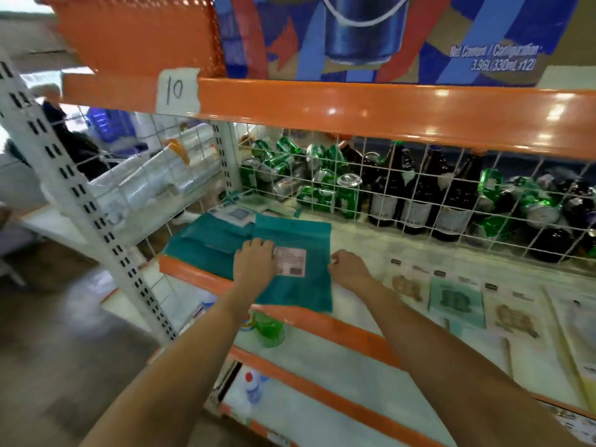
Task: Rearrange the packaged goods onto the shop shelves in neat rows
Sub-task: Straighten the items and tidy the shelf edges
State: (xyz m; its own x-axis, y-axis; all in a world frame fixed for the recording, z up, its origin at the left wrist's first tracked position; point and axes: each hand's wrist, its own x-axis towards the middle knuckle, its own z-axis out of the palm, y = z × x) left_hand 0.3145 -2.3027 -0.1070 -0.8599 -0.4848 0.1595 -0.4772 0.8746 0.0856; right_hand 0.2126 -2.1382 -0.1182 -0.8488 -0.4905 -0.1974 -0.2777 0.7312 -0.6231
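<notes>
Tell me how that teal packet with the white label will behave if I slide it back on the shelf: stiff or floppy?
Probably floppy: the teal packet lies thin and flat, its front edge overhanging the orange shelf lip. It looks light, so a push may skew it. With the left hand on it and the right hand at its edge, it should slide straight.

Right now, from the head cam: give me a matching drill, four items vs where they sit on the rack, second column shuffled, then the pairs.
Things:
1. teal packet
2. green cans
3. paper tag marked 10
4. printed carton

Places:
A. stuck on the orange beam
B. behind the wire grid, at the back
C. on the top shelf, above the beam
D. at the shelf's front edge, under the left hand, right hand at its right side

Pairs: 1-D, 2-B, 3-A, 4-C
</notes>
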